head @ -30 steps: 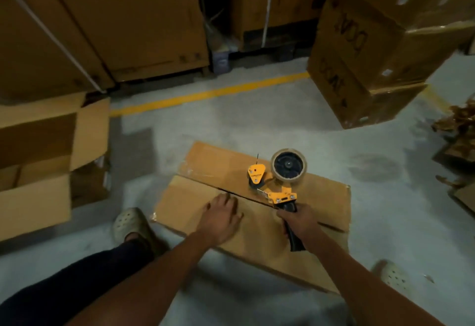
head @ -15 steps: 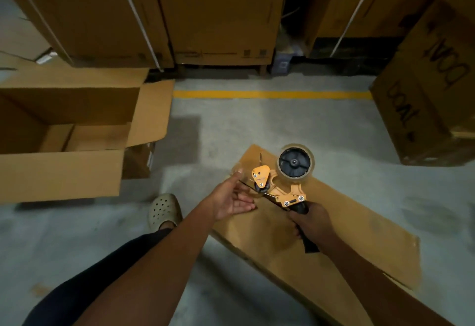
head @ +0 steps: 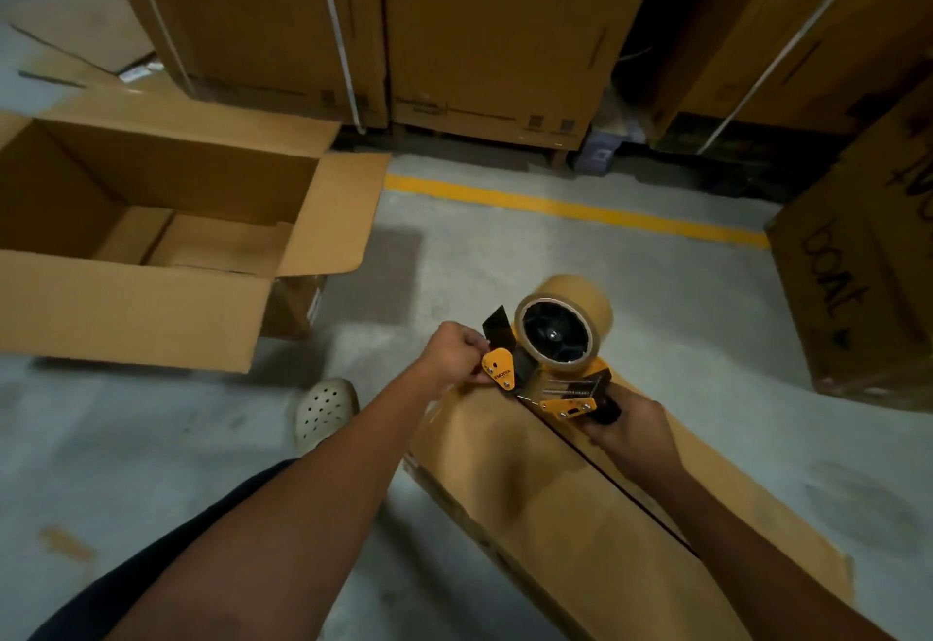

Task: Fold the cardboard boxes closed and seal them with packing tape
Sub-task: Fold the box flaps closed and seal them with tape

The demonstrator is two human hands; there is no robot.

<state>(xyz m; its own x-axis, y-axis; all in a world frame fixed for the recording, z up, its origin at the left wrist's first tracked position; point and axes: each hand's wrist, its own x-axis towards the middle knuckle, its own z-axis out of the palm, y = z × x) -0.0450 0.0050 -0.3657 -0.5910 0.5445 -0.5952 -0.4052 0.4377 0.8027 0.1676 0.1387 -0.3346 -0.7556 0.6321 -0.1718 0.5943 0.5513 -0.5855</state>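
Where the folded box [head: 530, 489] lies on the floor [head: 505, 256], the tape dispenser [head: 553, 355] hovers at its far end. The right hand [head: 631, 431] has its fingers curled round the handle, while the left hand [head: 454, 357] pinches the dispenser's orange nose. An open box [head: 126, 312] stands left.

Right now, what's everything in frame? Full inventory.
tape dispenser: 1, orange and black, at closed box's far end
tape roll: 1, tan, on the dispenser
closed box: 1, brown, floor, centre-right
open box: 1, brown, floor, left
stacked cartons: several, brown, back
scrawled carton: 1, brown, right edge
floor line: 1, yellow, before the cartons
clog: 1, off-white, floor beside closed box
left grip: 1, bare hand, pinches dispenser's front
right grip: 1, bare hand, holds dispenser's handle
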